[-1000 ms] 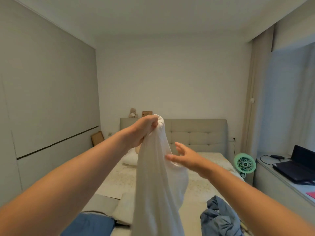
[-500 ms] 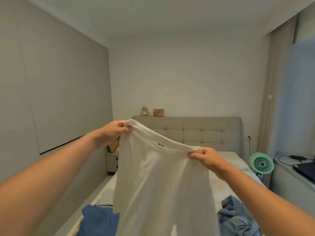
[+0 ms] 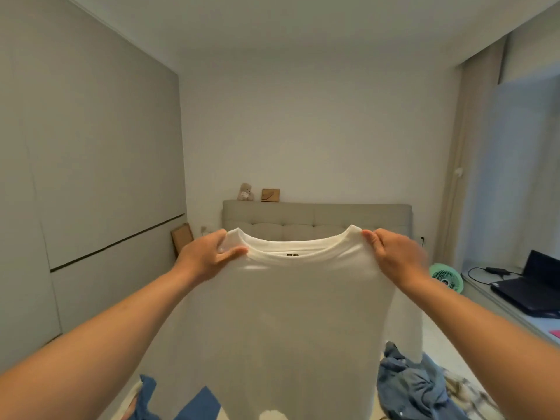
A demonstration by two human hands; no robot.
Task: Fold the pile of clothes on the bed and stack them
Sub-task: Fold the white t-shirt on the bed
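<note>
green fan (image 3: 446, 279), laptop (image 3: 533, 286), teddy bear (image 3: 245, 192)

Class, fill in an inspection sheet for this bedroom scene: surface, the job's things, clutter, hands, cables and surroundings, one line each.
Surface: bed with beige padded headboard, mostly hidden behind the shirt.
Job's things: white cotton T-shirt held up spread, neck label facing the camera; crumpled blue denim garment at lower right; blue cloth at lower left.
Clutter: small teddy bear and wooden frame on the headboard.
Hands: left hand and right hand each pinch a shoulder.
Cables: black cord beside the black laptop.
Surroundings: green desk fan, grey wardrobe wall, curtain.
</note>
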